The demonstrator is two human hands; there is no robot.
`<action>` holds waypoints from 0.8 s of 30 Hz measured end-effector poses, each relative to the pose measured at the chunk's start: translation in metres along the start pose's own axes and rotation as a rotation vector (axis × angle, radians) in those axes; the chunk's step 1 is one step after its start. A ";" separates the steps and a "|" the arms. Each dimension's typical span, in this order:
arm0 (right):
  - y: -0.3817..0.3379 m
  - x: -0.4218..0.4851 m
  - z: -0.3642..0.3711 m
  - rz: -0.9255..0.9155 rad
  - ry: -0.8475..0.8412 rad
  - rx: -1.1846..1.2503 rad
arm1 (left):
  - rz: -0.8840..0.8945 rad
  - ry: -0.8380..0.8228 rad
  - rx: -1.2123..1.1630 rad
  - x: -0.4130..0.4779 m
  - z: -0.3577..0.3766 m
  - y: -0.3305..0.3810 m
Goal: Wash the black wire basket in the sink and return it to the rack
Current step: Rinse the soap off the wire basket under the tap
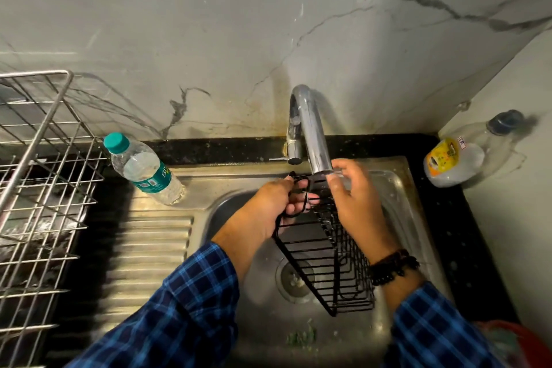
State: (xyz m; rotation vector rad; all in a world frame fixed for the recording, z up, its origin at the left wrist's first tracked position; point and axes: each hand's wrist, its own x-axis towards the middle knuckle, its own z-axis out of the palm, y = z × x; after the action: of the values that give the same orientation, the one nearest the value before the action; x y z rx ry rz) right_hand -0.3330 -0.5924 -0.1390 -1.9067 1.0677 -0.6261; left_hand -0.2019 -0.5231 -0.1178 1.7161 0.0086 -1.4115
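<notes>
My left hand [268, 203] is clamped on the basket [325, 254], held tilted over the sink [400, 188] under the tap [310, 128]. My right hand [355, 197] rubs its top wires, fingers loosely spread. I'd turn it slowly so each side gets rinsed.

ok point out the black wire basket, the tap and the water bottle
black wire basket [325, 263], head view, wire side panel
tap [313, 128], head view, curved spout
water bottle [143, 167], head view, clear body above label
</notes>
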 end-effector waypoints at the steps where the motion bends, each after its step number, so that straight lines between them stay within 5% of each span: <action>1: -0.001 0.001 0.001 0.048 -0.020 0.010 | -0.015 -0.004 -0.017 -0.002 0.003 -0.001; 4: -0.007 0.003 -0.002 0.137 -0.263 -0.116 | -0.032 -0.008 -0.060 -0.004 0.014 -0.004; 7: -0.017 -0.004 -0.003 0.074 -0.546 -0.584 | -0.002 0.001 -0.069 -0.003 0.027 -0.011; 10: -0.024 -0.015 -0.003 0.028 -0.573 -0.802 | 0.015 -0.006 -0.100 -0.007 0.035 -0.016; 16: -0.028 -0.005 -0.017 -0.103 -0.491 -0.732 | -0.102 -0.277 -0.218 -0.025 0.025 -0.016; 24: -0.005 0.013 -0.024 0.178 -0.454 -0.441 | -0.085 -0.627 -0.136 -0.031 0.005 -0.027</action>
State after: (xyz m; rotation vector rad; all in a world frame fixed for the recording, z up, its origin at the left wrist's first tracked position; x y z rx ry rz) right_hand -0.3420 -0.6126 -0.1219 -2.1496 1.1135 0.1614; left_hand -0.2308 -0.4947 -0.1100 1.1185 -0.1648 -1.9122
